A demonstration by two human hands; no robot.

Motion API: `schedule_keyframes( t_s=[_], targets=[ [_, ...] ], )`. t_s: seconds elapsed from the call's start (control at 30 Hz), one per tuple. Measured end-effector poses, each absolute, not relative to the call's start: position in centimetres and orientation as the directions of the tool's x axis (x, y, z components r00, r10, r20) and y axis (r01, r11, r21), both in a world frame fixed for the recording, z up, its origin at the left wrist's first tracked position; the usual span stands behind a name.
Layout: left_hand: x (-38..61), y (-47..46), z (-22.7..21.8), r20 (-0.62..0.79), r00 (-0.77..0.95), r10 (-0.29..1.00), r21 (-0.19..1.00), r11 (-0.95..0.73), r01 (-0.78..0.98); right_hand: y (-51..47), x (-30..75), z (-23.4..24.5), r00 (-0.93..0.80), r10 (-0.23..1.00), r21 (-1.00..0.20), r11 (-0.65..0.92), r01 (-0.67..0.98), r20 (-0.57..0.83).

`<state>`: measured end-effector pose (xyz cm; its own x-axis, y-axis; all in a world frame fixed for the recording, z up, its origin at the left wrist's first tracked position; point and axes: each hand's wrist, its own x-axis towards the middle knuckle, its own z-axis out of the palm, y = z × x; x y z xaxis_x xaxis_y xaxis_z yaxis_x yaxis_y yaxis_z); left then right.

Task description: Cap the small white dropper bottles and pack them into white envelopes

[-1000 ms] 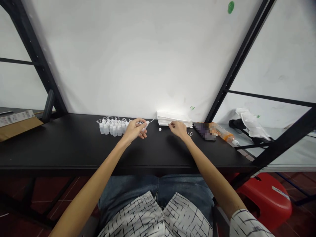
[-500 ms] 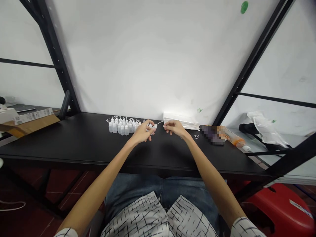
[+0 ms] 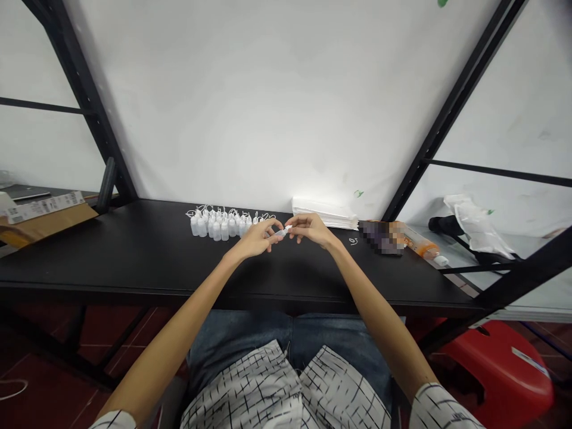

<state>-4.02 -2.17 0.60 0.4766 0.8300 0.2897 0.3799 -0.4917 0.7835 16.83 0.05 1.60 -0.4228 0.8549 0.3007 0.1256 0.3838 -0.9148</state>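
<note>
Above the black table, my left hand (image 3: 260, 237) pinches a small translucent dropper bottle (image 3: 281, 233), tilted with its top toward the right. My right hand (image 3: 311, 228) is closed at the bottle's top, thumb and fingers pinching its small white cap (image 3: 288, 227). The fingers partly hide both bottle and cap. Left of my left hand, several similar small bottles (image 3: 217, 230) stand upright in a cluster, white cords looping above their caps.
Behind my right hand lies a stack of white paper (image 3: 325, 213). Small white cord pieces (image 3: 353, 241) lie right of it, near a blurred dark item (image 3: 382, 237) and an orange-labelled bottle (image 3: 426, 250). A cardboard box (image 3: 49, 217) is far left; a red stool (image 3: 504, 369) stands lower right.
My right hand has come leftward to the bottle's top; earlier it was apart, with a white cord stretched between it and the bottle. My left hand keeps its hold. The view shifted slightly.
</note>
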Motion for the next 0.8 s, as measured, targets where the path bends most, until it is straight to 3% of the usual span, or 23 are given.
schedule_keyframes(
  t_s=[0.8],
  targets=[
    [-3.68,-2.47,0.72,0.410,0.459,0.788,0.718,-0.589,0.370,-0.14,16.34,1.39,-0.415,0.878,-0.930,0.329,0.161,0.239]
  ],
)
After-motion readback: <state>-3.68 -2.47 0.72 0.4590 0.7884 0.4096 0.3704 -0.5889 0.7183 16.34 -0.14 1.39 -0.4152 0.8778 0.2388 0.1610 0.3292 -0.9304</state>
